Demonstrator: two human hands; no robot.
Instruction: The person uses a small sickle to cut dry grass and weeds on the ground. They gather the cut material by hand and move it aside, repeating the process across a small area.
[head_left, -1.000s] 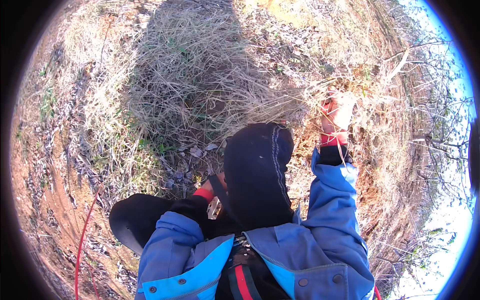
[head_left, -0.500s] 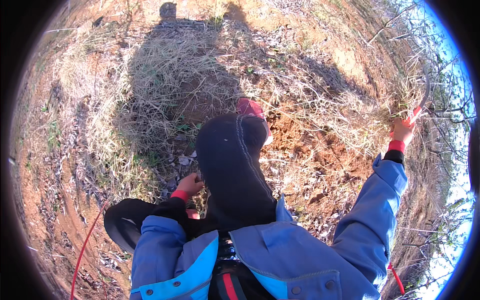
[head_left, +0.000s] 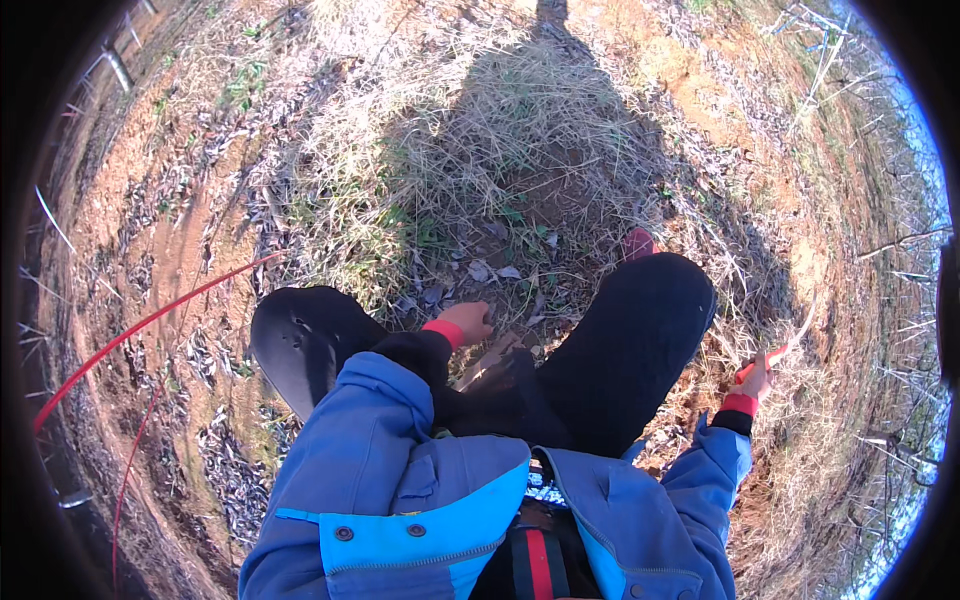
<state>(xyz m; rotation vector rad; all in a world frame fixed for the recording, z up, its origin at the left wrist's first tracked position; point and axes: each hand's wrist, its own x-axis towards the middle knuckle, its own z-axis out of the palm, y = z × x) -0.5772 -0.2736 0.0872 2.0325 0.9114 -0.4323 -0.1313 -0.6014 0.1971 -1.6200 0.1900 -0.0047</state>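
Observation:
My right hand point(head_left: 757, 381) is closed around the orange-red handle of a sickle point(head_left: 776, 357), out to the right beyond my right knee. Its thin curved blade points forward and right over dry grass. Between my knees, my left hand point(head_left: 468, 321) is curled into a fist low over the ground, close to dead leaves point(head_left: 484, 271). Whether anything is inside those fingers is hidden. Ahead of both hands spreads a patch of dry, straw-coloured grass point(head_left: 500, 110) with some green blades, largely in my shadow.
My bent knees, in dark trousers, flank my left hand, and a red shoe point(head_left: 640, 243) shows past the right knee. A red cane-like stem point(head_left: 150, 322) arches at the left. Bare twigs point(head_left: 905, 243) stand along the right rim. Reddish soil point(head_left: 690, 85) lies ahead.
My view has turned, and the scene has shifted. My right hand has come in closer to my body with the sickle. The left hand is now farther forward between my knees, still curled.

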